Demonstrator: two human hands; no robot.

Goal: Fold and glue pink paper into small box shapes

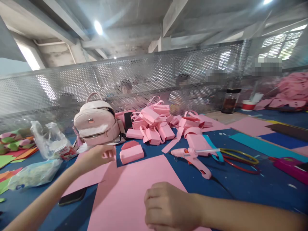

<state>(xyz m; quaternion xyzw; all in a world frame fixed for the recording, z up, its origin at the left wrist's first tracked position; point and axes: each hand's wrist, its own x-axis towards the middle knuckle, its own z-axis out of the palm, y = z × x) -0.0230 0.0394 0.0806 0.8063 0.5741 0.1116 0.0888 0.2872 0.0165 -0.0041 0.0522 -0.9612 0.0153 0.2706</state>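
Over the smaller pink paper (92,176), my left hand (98,157) is closed, its fingers curled down. What it grips, if anything, I cannot make out. A small pink paper box (132,153) with a raised red-pink flap sits just right of that hand. The large pink sheet (127,189) lies flat before me. My right hand (166,205) is closed in a loose fist on or just above its right part, and its palm is hidden. Beyond the right hand rests a pink hot glue gun (192,158) with a clear glue stick in its back.
Several pink paper bags (154,122) are heaped behind, beside a pale backpack (96,123). Scissors (240,158) and a magenta case (291,168) lie right. A phone (72,196) is partly under paper. Plastic bags (36,173) lie left. A perforated metal screen (144,73) bounds the back.
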